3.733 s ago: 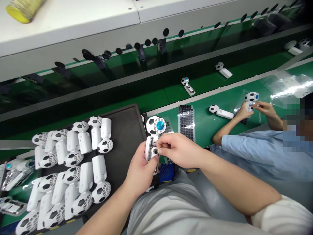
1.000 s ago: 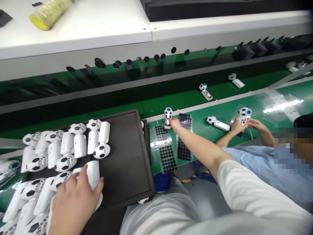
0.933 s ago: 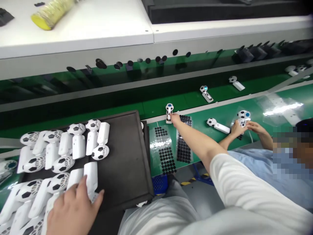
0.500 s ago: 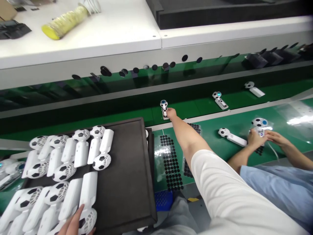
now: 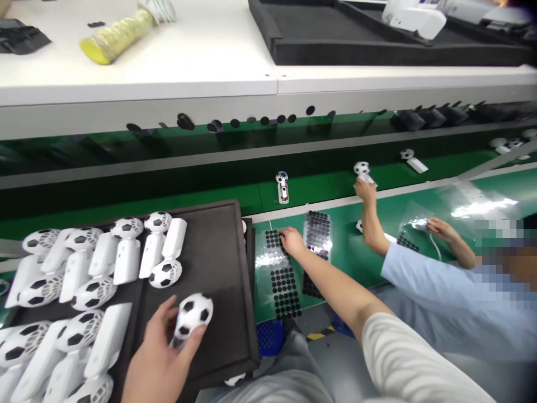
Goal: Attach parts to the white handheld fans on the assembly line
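- Football-patterned white unit: held up in the left hand, over the right half of the black tray. Only its ball head and a short stub below it show; the fingers hide the rest.
- Left hand: thumb and fingers curl around the unit from below, gripping it.
- Right hand: just beyond the tray's right edge, fingers bunched together, tips down on a sheet of black round stickers. Whether they pinch a sticker cannot be told.
- Spacing: the unit's long axis tilts up and to the right, toward the right hand, which stays well apart from it. The left hand is far nearer the unit.
- Tray contents: rows of similar white units lie across its left part.
- Beyond the tray: a green conveyor belt carries a separate white unit.
- Right of the tray: a co-worker's hand, in a blue sleeve, reaches a football-headed unit on the belt.
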`<state>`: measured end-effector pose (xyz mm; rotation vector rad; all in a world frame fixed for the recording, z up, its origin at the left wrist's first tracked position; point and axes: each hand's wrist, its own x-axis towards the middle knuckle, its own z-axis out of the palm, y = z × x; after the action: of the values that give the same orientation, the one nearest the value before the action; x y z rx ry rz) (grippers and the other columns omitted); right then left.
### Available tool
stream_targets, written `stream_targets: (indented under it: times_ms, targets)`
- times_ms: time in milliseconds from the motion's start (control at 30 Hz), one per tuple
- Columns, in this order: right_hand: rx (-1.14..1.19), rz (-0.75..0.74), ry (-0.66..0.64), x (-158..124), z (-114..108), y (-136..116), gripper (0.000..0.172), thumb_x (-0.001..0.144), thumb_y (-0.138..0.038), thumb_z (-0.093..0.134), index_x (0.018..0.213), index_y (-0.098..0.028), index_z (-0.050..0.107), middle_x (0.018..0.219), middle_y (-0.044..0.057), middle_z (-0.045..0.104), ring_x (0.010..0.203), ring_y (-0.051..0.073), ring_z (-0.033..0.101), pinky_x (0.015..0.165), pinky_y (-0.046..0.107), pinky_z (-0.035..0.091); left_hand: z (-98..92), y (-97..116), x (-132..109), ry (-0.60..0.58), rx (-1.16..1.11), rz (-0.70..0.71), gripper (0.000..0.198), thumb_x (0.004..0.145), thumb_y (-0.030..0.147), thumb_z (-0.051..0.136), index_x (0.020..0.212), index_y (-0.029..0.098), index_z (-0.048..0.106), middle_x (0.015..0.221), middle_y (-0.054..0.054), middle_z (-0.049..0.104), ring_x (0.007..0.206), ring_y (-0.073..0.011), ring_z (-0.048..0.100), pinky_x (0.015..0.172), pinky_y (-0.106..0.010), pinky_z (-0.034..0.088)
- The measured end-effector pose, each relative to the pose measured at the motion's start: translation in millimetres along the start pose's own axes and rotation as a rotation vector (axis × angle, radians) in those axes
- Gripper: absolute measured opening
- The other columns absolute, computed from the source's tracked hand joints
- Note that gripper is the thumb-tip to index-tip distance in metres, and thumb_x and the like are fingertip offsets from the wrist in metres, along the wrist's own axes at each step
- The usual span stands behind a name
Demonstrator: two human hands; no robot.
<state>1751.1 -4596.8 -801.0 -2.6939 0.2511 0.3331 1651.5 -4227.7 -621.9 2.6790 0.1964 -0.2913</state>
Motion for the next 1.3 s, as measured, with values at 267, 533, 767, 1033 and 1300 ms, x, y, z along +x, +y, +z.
stream_targets:
  times_ms: [267,533,767,1033,1300]
  targets:
    - [-0.128,0.055,-0.164,20.6,-11.2,-9.0,0.026,0.097,-0.034,0.062,0.115,-0.014,0.064,0.120,0.010,0.063,0.106,0.023,0.062,0.093,0.044,0.053,24.7,3.8,-3.9,-0.246,0.271,0.259,0.066,0.088,0.048,0.033,0.133,0.006,0.055,0.120,-0.019,0.065,0.110,-0.0366,0.059,0.097,-0.051,0.045]
    - [-0.161,0.115,-0.310,41.6,-19.0,-26.4,0.031,0.095,-0.033,0.064,0.119,-0.013,0.062,0.119,0.011,0.062,0.102,0.023,0.064,0.087,0.042,0.056,11.0,20.4,-4.3,-0.466,0.110,-0.006,0.049,0.079,0.044,0.052,0.117,0.014,0.058,0.114,-0.014,0.064,0.107,-0.0326,0.063,0.096,-0.043,0.044]
    - [-0.145,0.118,-0.338,42.3,-26.1,-31.8,0.033,0.095,-0.034,0.064,0.121,-0.013,0.061,0.122,0.012,0.061,0.104,0.023,0.063,0.089,0.042,0.055,4.3,27.8,-7.7,-0.448,-0.188,-0.234,0.035,0.078,0.053,0.057,0.092,0.021,0.060,0.074,-0.001,0.067,0.079,-0.0291,0.066,0.073,-0.035,0.047]
    - [0.019,0.080,-0.209,2.3,-48.5,-30.8,0.027,0.096,-0.033,0.063,0.115,-0.013,0.063,0.119,0.010,0.062,0.106,0.023,0.062,0.091,0.044,0.053,-1.7,51.7,-7.8,-0.565,-0.831,-0.413,0.061,0.064,0.052,0.079,0.108,0.019,0.052,0.076,0.000,0.064,0.073,-0.0208,0.064,0.062,-0.030,0.052]
    - [0.505,-0.171,-0.274,-102.4,-114.6,-86.6,0.010,0.097,-0.021,0.049,0.091,-0.019,0.057,0.082,0.000,0.062,0.076,0.015,0.060,0.070,0.027,0.048,6.5,101.2,-0.5,-0.529,-0.871,-0.178,0.061,0.071,0.041,0.073,0.120,0.019,0.046,0.097,-0.006,0.065,0.072,-0.0191,0.065,0.061,-0.036,0.058]
